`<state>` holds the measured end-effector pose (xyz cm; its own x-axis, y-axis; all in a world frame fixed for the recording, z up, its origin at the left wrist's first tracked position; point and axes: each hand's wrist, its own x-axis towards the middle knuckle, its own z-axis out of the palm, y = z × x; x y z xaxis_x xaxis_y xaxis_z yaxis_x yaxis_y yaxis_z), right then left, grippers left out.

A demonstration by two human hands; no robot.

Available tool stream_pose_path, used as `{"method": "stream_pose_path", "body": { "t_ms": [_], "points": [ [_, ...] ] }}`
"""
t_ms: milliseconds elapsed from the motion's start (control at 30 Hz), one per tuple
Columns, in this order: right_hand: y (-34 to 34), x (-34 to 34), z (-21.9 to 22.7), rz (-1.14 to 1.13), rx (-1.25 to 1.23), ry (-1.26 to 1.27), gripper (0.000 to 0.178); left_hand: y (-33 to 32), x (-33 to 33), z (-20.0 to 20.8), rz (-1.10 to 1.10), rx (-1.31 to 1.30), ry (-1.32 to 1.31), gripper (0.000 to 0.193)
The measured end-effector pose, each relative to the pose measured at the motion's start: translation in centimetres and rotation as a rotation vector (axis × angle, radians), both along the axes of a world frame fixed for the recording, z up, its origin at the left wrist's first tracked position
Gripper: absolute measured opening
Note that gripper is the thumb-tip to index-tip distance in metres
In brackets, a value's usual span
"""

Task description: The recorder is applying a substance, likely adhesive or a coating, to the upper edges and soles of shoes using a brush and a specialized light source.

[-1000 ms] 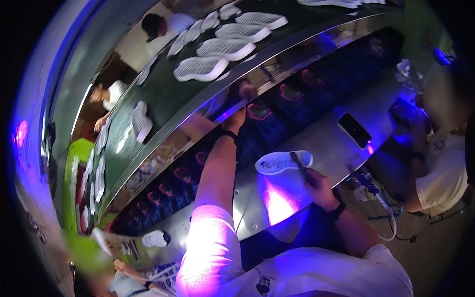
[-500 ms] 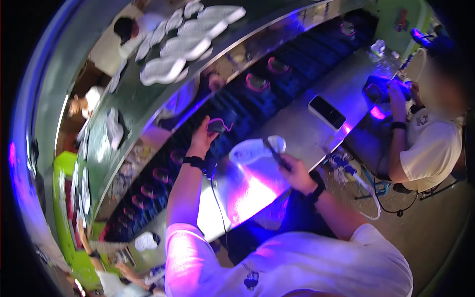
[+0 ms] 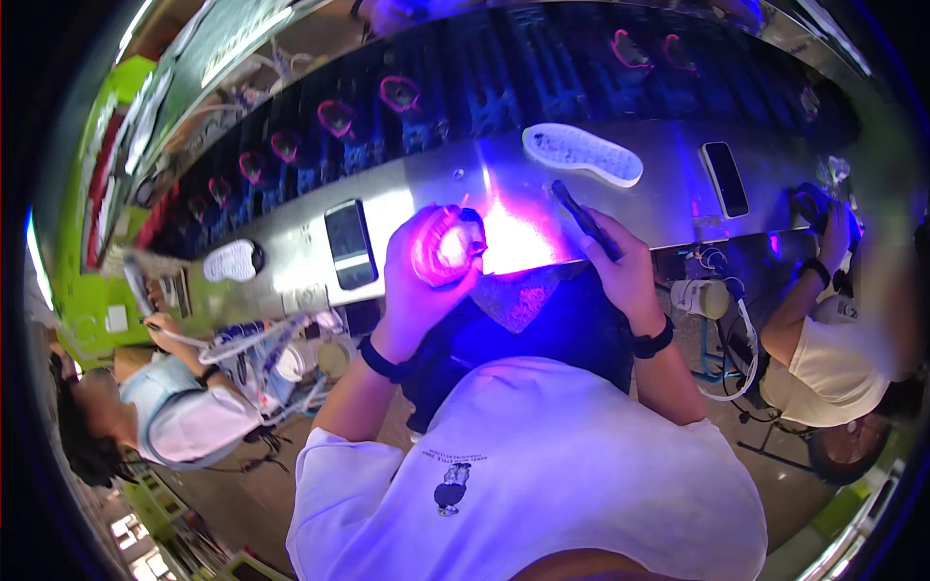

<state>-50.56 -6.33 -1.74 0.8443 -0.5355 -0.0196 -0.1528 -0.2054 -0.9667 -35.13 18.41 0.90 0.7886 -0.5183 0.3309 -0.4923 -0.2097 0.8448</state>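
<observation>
My left hand is wrapped round a shoe upper, brightly lit in pink and white, over the table's near edge. Its far side is hidden by glare and my fingers. A slim dark brush-like tool is gripped in my right hand, its tip pointing up and left over the metal table. Beyond that tip, apart from it, a white shoe sole lies flat with its rimmed inner face up.
Behind the table, a dark conveyor carries several pink-edged shoe uppers. Phones lie left and right. Another sole rests farther left. Co-workers sit on the left and right.
My left hand has come back from over the conveyor with the shoe upper, now close to me. The tool, earlier across the sole, is now apart from it. My view has turned.
</observation>
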Motion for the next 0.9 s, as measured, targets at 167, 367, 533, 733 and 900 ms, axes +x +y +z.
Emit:
{"method": "stream_pose_path", "body": {
  "t_ms": [167, 367, 533, 733, 900],
  "points": [
    [2.2, 0.1, -0.5, 0.173, -0.003, 0.063, 0.038, 2.3, -4.8, 1.2, -0.061, 0.253, -0.405, 0.083],
    [4.5, 2.4, -1.3, 0.254, 0.037, 0.142, 0.037, 4.7, -6.7, -1.5, -0.073, 0.230, -0.404, 0.073],
    [5.0, 2.8, -2.9, 0.213, 0.091, 0.194, 0.038, 5.8, -7.0, -1.9, -0.112, 0.216, -0.395, 0.067],
    [7.0, 1.4, -2.4, 0.225, 0.334, 0.246, 0.040, 6.3, -7.4, -2.4, -0.149, 0.236, -0.416, 0.062],
    [7.9, -0.6, -1.4, 0.253, 0.430, 0.326, 0.041, 6.4, -7.2, -2.2, -0.149, 0.277, -0.419, 0.061]
  ]
}}
